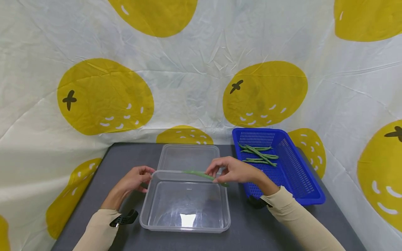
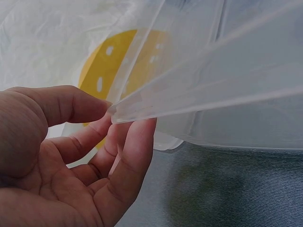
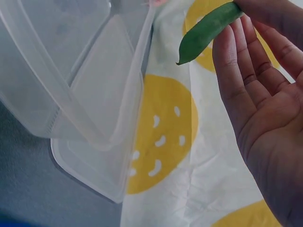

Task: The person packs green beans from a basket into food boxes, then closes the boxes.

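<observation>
In the head view a clear plastic container [image 1: 188, 205] stands on the grey table with nothing in it. My left hand [image 1: 135, 179] is at its far left corner; the left wrist view has the thumb and fingers pinching the container's rim [image 2: 137, 111]. Over the far right part of the container, my right hand [image 1: 233, 170] pinches a green bean [image 1: 199, 173] between thumb and fingers. One end of that bean [image 3: 206, 33] sticks out past the fingertips in the right wrist view. Several more green beans [image 1: 259, 155] lie in the blue basket [image 1: 306, 186] at the right.
Behind the container a clear, flat lid [image 1: 190, 157] lies on the grey table [image 1: 125, 157]. A white cloth with yellow fruit prints [image 1: 188, 87] hangs behind the table. Black bands [image 1: 125, 219] are on both wrists.
</observation>
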Motion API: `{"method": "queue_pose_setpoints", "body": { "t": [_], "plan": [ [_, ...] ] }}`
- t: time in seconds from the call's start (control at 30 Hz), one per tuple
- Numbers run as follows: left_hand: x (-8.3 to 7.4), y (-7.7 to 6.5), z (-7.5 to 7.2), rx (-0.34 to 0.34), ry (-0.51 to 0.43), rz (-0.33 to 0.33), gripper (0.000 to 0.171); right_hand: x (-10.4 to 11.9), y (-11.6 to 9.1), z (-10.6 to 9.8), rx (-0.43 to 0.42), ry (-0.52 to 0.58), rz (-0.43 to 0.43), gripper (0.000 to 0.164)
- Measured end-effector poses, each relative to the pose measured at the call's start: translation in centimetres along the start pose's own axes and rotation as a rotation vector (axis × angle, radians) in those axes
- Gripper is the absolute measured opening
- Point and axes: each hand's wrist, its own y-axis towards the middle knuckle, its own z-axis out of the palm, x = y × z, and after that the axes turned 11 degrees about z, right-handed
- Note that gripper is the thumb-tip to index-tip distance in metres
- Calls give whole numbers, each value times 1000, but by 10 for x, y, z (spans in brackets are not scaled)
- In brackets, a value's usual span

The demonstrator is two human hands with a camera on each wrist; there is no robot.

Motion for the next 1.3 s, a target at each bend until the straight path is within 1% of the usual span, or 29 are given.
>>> {"method": "queue_pose_setpoints", "body": {
  "t": [0.33,0.5,0.7,0.8,0.97,1.3],
  "plan": [
    [2,1,0,-10,10,-5,35,-3,9,15,63,15,-25,29],
    [3,0,0,-8,12,1,35,-5,13,22,95,19,-18,30],
    [5,-1,1,-5,13,6,35,-7,15,30,116,23,1,31],
    [6,-1,2,-7,12,8,35,-8,15,32,122,27,-2,30],
    [6,0,1,-5,11,9,35,-8,14,32,121,22,-8,28],
    [4,0,2,1,16,0,36,-10,2,21,79,-18,28,27]
  ]
}}
